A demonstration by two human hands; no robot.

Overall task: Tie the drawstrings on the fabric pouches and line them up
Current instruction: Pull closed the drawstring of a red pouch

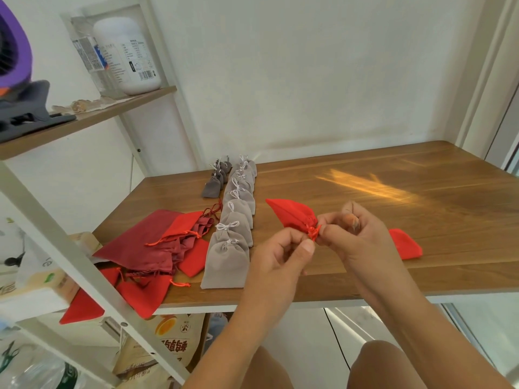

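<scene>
Both hands — left hand [283, 254], right hand [354, 228] — pinch the drawstring [313, 233] of the red pouch [293, 213], held above the table [393, 192]. Risk: cord slips w/ uneven pull — knot loosens.

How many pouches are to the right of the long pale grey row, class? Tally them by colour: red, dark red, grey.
Red: 2, the held red pouch, pinched at its drawstring by the left hand and right hand, and the flat red pouch on the table, partly behind the right hand
Dark red: 0
Grey: 0
Total: 2
</scene>
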